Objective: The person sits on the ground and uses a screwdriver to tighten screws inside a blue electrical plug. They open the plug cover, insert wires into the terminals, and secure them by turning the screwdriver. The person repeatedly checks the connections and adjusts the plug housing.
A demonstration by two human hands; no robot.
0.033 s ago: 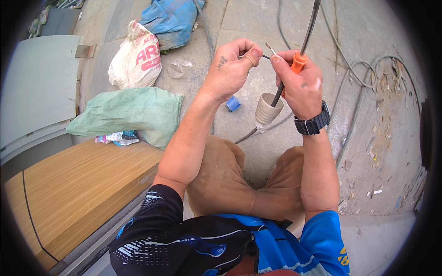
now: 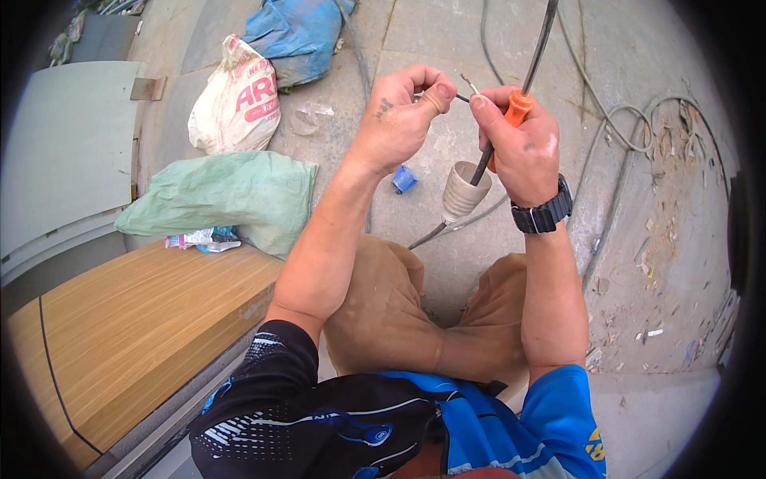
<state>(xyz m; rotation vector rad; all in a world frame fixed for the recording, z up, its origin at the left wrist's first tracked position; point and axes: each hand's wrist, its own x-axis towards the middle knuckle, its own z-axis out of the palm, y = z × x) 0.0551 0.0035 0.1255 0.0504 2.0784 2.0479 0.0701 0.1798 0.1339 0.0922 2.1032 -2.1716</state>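
Left hand (image 2: 403, 117) pinching dark wire (image 2: 462, 98), right hand (image 2: 524, 152) curled around orange handle (image 2: 517, 110) and black cable (image 2: 481, 166)

On the left, a green sack (image 2: 215, 191) lies by wood boards (image 2: 152, 319), a white sack (image 2: 227, 112) beyond it, a blue sack (image 2: 295, 40) farther. Left of these: a pale panel (image 2: 72, 152). Debris (image 2: 655, 333) lies right.

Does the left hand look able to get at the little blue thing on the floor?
Probably yes: nothing visible blocks the way between the left hand and the blue thing, but that hand seems busy pinching a dark wire.
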